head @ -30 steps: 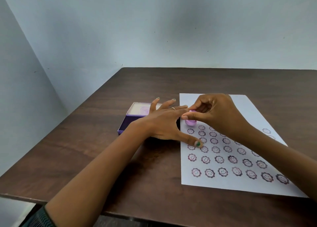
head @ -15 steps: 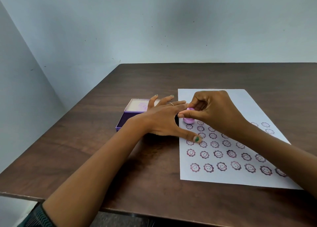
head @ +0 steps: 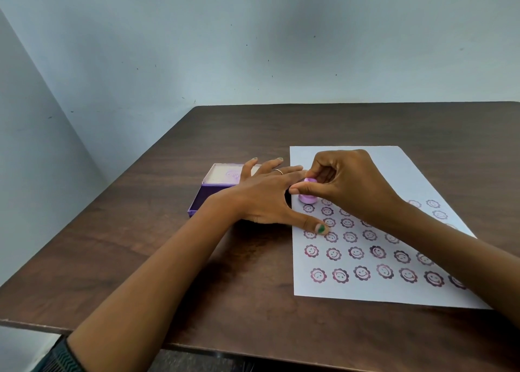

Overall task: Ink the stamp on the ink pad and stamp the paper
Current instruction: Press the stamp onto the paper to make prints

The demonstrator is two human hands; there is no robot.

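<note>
Head view: right hand (head: 351, 186) fingers pinch stamp (head: 307, 196) on paper (head: 394, 174); left hand (head: 264, 200) flat, splayed.

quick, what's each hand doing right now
Left hand: open, flat, thumb resting on the paper, holding nothing.
Right hand: closed on the stamp, which is down on the paper.

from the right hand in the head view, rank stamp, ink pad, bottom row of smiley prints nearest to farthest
1. stamp: pinched in the right hand, on the paper.
2. ink pad: to its left, partly behind the left hand.
3. bottom row of smiley prints: toward the near edge.
</note>
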